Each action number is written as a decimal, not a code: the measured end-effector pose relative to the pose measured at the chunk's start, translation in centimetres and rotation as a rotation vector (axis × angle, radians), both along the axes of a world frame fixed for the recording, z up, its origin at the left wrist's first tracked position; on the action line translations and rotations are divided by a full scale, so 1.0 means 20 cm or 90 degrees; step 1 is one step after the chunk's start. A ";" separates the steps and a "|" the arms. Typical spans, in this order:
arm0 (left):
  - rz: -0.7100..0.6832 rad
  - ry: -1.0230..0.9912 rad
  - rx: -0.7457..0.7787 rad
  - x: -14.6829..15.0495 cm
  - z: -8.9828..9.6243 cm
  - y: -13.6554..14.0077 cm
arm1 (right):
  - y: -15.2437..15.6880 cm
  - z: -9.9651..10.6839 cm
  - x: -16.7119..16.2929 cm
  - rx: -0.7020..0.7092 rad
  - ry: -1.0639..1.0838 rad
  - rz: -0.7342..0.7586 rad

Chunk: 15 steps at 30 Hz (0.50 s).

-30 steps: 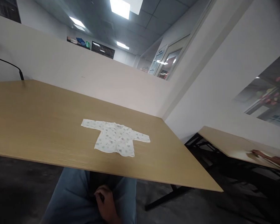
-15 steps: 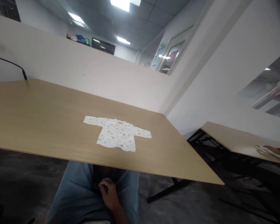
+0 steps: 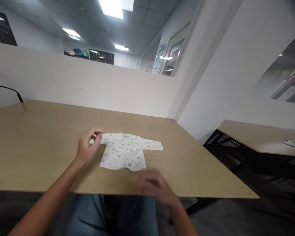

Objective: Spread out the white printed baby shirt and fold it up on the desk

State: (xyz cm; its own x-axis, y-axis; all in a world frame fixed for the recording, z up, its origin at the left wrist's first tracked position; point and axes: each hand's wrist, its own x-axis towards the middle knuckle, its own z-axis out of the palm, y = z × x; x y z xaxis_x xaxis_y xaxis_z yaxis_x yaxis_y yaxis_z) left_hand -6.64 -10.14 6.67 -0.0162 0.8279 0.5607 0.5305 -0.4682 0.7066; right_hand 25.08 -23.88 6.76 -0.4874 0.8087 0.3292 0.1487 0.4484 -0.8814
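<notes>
A small white long-sleeved baby shirt (image 3: 123,152) with a scattered print lies flat on the wooden tabletop (image 3: 49,154), its neck toward the wall. My left hand (image 3: 87,146) is over the sleeve on the left and covers much of it. Its fingers are curved, with a gap between thumb and forefinger where a bit of white cloth shows; I see no firm grip. My right hand (image 3: 153,185) is smeared by motion near the table's front edge, just below the shirt's lower right corner. Its fingers cannot be made out.
A low white partition (image 3: 127,91) runs along the table's back and meets a wall on the right. A black cable (image 3: 19,97) stands at the back left. On the right is a second table (image 3: 255,134), with a white item (image 3: 293,143) at its edge.
My left hand has come into view and up to the left sleeve. My right hand has risen from my lap to the table's front edge. The camera view has shifted.
</notes>
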 end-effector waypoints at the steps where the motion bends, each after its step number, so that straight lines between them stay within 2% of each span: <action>1: -0.003 0.036 0.007 0.00 0.00 0.12 | 0.16 0.04 0.07 0.021 -0.025 -0.090; 3: -0.004 0.138 -0.006 -0.03 -0.06 0.36 | 0.50 0.02 0.21 0.078 -0.083 -0.276; 5: 0.011 0.251 -0.038 -0.11 -0.15 0.55 | 0.81 -0.08 0.35 0.133 -0.175 -0.437; 7: 0.043 0.316 -0.080 -0.20 -0.26 0.66 | 1.02 -0.21 0.49 0.152 -0.285 -0.530; 9: 0.043 0.362 -0.115 -0.27 -0.34 0.68 | 1.12 -0.33 0.62 0.160 -0.368 -0.575; 11: 0.049 0.395 -0.141 -0.31 -0.37 0.66 | 1.13 -0.41 0.73 0.137 -0.427 -0.595; 15: 0.118 0.406 -0.168 -0.31 -0.35 0.64 | 1.07 -0.45 0.86 0.100 -0.461 -0.639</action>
State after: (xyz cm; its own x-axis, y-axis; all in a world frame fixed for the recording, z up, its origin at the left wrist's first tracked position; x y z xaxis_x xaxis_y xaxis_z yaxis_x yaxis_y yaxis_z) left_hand -12.80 2.67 -0.37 0.0950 0.9525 0.2893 0.9325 -0.1868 0.3090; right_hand 42.35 -2.42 -2.18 0.2126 0.9044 0.3700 0.9144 -0.0507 -0.4015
